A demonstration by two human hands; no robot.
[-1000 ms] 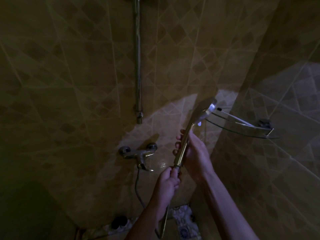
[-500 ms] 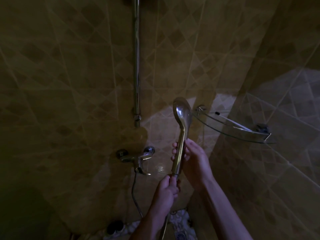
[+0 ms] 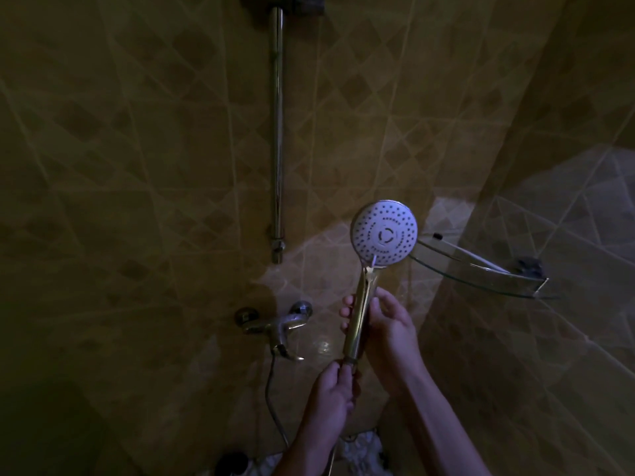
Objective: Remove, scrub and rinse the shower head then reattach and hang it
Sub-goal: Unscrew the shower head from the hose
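Head (image 3: 384, 234), white spray face turned to the camera, held upright at 3 o'clock from the lower end of the rail (image 3: 277, 132), off the wall and not hung. Handle (image 3: 359, 321) brass-toned, running down to the nut (image 3: 349, 359) at 6 o'clock of the face.

Right hand (image 3: 388, 331): fingers curled round the handle from behind, fingertips showing at its 9 o'clock side. Left hand (image 3: 335, 393): pinching the nut at the handle's foot, from below.

Risks, as judged:
- Dropped head. Chrome is probably wet and slick; if the nut lets go suddenly while the grip is light, the head could fall to the floor and its face crack.
- Lost washer. Any seal inside the joint could drop out unnoticed in this dim light.
- Strained hose (image 3: 275, 407). Turning the handle rather than the nut would wind the hose against the tap (image 3: 275, 326).
- Knock against the glass shelf (image 3: 481, 273), just beside the face at 3 o'clock.

Hidden or unclear:
- Whether the nut is tight, loose or free: cannot tell.
- Hose below the left hand, lost behind the wrist.
- Small dark item on the shelf: unidentifiable.
- Bracket at the rail's top, cut by the frame edge.
- Floor clutter at 6 o'clock, too dark to name.
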